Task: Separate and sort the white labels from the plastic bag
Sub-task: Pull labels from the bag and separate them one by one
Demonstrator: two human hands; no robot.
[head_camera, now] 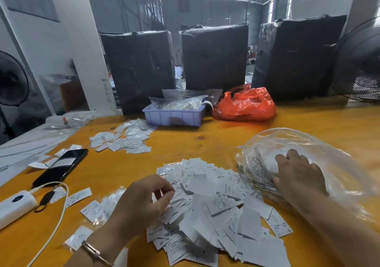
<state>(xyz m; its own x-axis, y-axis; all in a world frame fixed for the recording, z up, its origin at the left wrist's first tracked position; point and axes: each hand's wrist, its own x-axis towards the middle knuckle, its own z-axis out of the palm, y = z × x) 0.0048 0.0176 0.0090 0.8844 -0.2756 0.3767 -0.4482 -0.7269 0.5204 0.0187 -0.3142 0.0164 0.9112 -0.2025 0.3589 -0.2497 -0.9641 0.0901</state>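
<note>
Dozens of white labels (213, 211) are lying in a loose heap on the orange table (205, 135), filling the lower centre of the frame. The left hand (141, 201) is hovering over the heap's left edge, fingers curled with thumb and fingertips drawn close together; whether a label is pinched between them I cannot tell. A thin bracelet (96, 252) is circling that wrist. The right hand (298, 176) is lying at the right of the frame with fingers spread fairly flat, pressing on the clear plastic bag (320, 160), which is crumpled and still showing a few printed labels through its mouth beside the heap.

A smaller pile of labels (123, 141) is sitting apart, left of centre. At the left edge, a black phone (61, 167) is resting near a white power bank (14, 207), with a white cable (59, 215) looping toward the bottom. Farther back, a lavender tray (174, 116) is holding clear packets, with a red plastic bag (244, 104) just beside it. Behind these, three dark wrapped bundles (213, 57) are standing upright.
</note>
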